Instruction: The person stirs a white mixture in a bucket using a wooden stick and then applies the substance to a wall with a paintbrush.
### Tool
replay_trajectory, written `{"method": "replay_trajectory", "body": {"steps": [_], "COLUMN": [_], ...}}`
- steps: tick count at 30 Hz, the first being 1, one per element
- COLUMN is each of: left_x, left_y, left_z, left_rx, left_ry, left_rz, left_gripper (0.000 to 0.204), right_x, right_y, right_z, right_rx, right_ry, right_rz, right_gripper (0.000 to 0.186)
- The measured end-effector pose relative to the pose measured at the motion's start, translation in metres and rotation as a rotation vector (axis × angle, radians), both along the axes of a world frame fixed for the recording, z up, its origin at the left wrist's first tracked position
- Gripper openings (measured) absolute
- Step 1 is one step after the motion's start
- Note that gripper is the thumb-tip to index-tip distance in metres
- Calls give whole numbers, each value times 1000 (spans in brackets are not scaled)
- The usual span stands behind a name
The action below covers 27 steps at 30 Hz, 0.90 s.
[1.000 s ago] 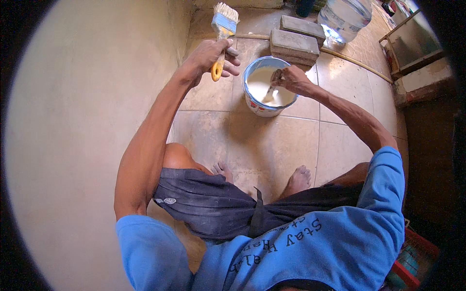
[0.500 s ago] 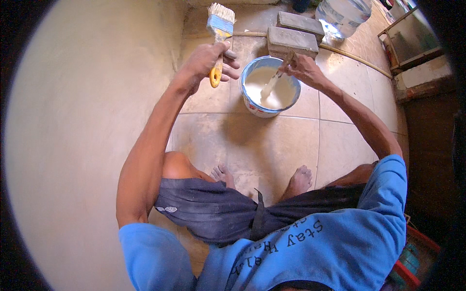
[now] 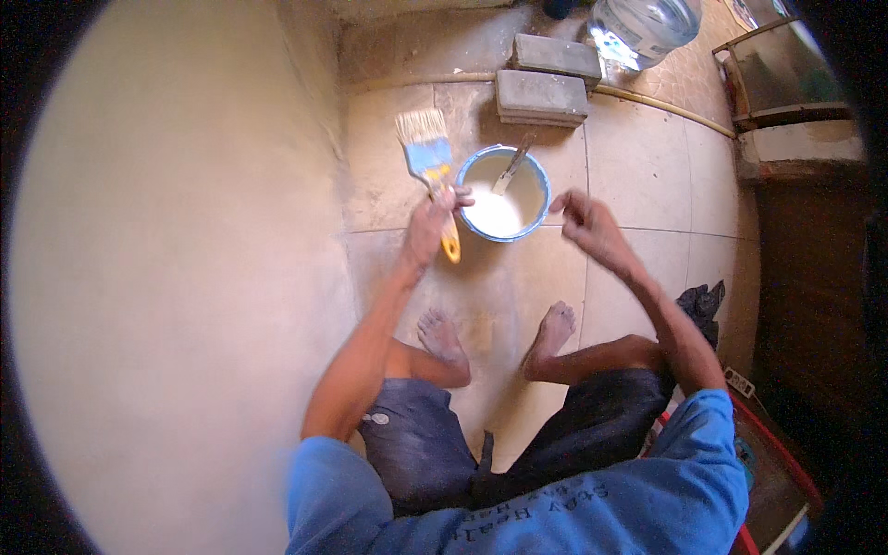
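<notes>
A wide paintbrush (image 3: 427,153) with pale bristles, a blue band and a yellow handle is gripped in my left hand (image 3: 427,227), bristles pointing away from me. The fingertips of that hand overlap the left rim of a blue-rimmed bucket (image 3: 546,199); whether they touch it I cannot tell. White paint (image 3: 495,215) fills part of the bucket. A paint-smeared stick (image 3: 511,169) leans inside, its lower end in the paint. Just right of the bucket, my right hand (image 3: 592,231) is slightly blurred, fingers loosely bent and apart, holding nothing visible.
Grey blocks (image 3: 541,95) lie beyond the bucket, near a large clear water bottle (image 3: 643,28). A yellowish pipe (image 3: 666,108) runs along the floor behind. A plain wall (image 3: 185,277) rises close on my left. To the right are a black plastic bag (image 3: 703,310) and a power strip (image 3: 738,381).
My right hand has let go of the stick and drawn back toward me, leaving it leaning in the bucket. The left hand has brought the paintbrush nearer to me and closer to the bucket.
</notes>
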State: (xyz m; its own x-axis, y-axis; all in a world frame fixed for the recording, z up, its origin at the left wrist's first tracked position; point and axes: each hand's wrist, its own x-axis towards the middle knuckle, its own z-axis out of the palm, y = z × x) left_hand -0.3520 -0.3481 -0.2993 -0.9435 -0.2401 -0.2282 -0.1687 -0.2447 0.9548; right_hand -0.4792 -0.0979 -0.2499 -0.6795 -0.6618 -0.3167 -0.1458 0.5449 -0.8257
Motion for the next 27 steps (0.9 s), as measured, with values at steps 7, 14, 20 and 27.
{"method": "replay_trajectory", "body": {"steps": [7,14,20,27], "left_x": [56,93,158,153], "left_y": [101,147,150,76], "left_z": [78,120,138,31], "left_rx": [622,365,17,-614], "left_ry": [-154,-273,-401,-562], "left_rz": [-67,-347,-311,-191], "left_gripper": [51,61,60,63], "right_x": [104,178,215,259], "right_y": [-3,13,39,70], "right_z": [98,168,223,190], "right_rx": [-152,-201,-230,179], "right_ry": [-568,-797,-707,-359], "right_rz": [-318,-525,-791,-864], "right_gripper": [27,32,30,24]}}
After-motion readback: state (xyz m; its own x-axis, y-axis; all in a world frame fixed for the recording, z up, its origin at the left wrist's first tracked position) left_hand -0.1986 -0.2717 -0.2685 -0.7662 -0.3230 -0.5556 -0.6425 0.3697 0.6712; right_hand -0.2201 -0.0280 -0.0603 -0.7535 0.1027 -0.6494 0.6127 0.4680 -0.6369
